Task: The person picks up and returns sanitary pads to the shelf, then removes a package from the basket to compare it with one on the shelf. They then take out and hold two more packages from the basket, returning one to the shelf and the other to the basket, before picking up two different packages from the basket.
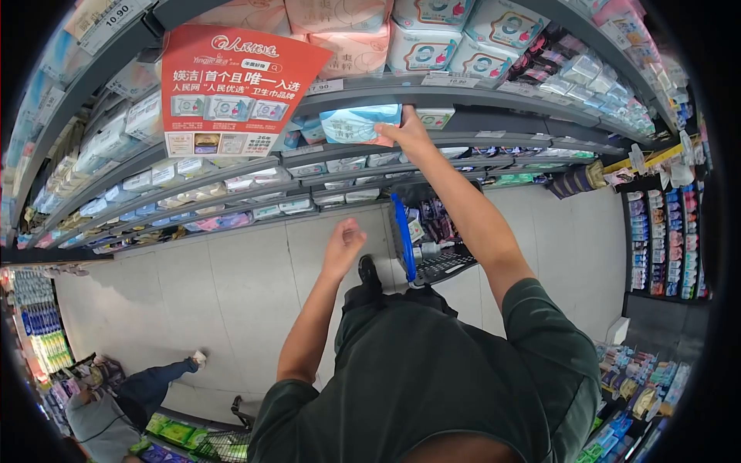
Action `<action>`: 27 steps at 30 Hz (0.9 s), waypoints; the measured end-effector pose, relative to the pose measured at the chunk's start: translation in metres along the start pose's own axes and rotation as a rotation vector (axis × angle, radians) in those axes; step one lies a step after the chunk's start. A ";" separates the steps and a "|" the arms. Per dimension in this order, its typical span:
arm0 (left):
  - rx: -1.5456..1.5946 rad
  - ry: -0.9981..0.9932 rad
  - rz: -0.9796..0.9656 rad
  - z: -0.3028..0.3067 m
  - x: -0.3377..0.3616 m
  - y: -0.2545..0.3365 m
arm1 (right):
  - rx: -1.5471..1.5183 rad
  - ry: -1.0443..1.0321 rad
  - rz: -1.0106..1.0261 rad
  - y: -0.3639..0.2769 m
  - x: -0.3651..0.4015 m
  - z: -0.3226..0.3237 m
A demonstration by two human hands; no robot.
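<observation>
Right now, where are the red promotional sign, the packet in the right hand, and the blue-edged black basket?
Red promotional sign (238, 91), head view: printed face.
Packet (350, 125), head view: middle of its front.
Blue-edged black basket (403, 239), head view: blue edge.

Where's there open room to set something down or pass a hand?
Open floor lies left of the left hand and right of the blue-handled cart. A dark shelf gap looks bare right of the white-green box. Crowded: shelves around the red sign.
</observation>
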State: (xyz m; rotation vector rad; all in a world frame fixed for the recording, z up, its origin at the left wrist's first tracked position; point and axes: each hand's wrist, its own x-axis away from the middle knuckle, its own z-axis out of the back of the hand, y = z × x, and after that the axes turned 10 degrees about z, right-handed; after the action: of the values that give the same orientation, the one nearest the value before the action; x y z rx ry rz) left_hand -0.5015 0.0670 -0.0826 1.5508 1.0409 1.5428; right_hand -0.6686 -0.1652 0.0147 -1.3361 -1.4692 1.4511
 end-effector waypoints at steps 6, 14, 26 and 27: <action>-0.273 0.235 -0.281 0.020 -0.027 0.068 | -0.194 -0.034 -0.068 -0.008 0.037 0.029; -0.987 0.367 -0.920 0.017 -0.110 0.174 | -0.152 0.058 -0.163 -0.032 0.103 0.088; -1.447 0.248 -0.477 -0.005 -0.200 0.198 | -0.111 0.163 -0.155 -0.048 0.142 0.107; -1.441 0.273 -0.514 -0.005 -0.198 0.196 | -0.101 0.159 -0.140 -0.046 0.142 0.108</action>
State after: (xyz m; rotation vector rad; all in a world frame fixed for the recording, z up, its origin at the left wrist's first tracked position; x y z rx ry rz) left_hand -0.4878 -0.1956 0.0091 0.0700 0.1792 1.4952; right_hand -0.8161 -0.0544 0.0152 -1.3469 -1.5159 1.1685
